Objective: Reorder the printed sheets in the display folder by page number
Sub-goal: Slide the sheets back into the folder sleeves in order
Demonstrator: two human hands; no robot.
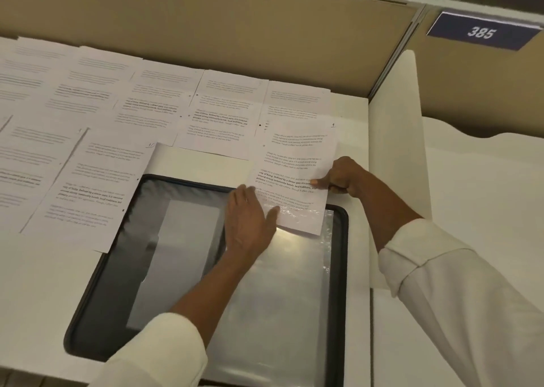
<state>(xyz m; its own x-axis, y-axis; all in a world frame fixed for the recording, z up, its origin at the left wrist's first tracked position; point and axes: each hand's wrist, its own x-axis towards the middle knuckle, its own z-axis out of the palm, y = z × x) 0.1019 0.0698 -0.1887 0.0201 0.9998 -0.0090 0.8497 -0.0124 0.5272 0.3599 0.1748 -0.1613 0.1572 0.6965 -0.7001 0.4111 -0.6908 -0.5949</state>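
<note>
1. Nearest the camera, two pale shirt sleeves (456, 298) are seen, one reaching in from each side.
2. The display folder (343, 254) lies open on the white desk (44, 283). It is black-edged, with a clear pocket (279, 298) on its right page.
3. The left hand (248, 219) is laid flat on the top of that pocket. Its fingers are straight and spread wide, and the thumb touches the lower left edge of a printed sheet.
4. This sheet (294, 163), marked "1" in its top right corner, is tilted slightly. Its lower end lies under crinkled clear film at the pocket mouth; the rest lies beyond the folder.
5. The right hand (343, 177) is closed narrowly on the sheet's right edge, which is pinched between forefinger and thumb.
6. Further printed sheets (117, 116) are spread in overlapping rows on the desk, beyond and to the left of the folder.
7. A white divider (394, 151) stands at the right.
8. A tan partition (235, 19) stands behind the desk, with a blue plate (481, 32) reading "385" farther right.
</note>
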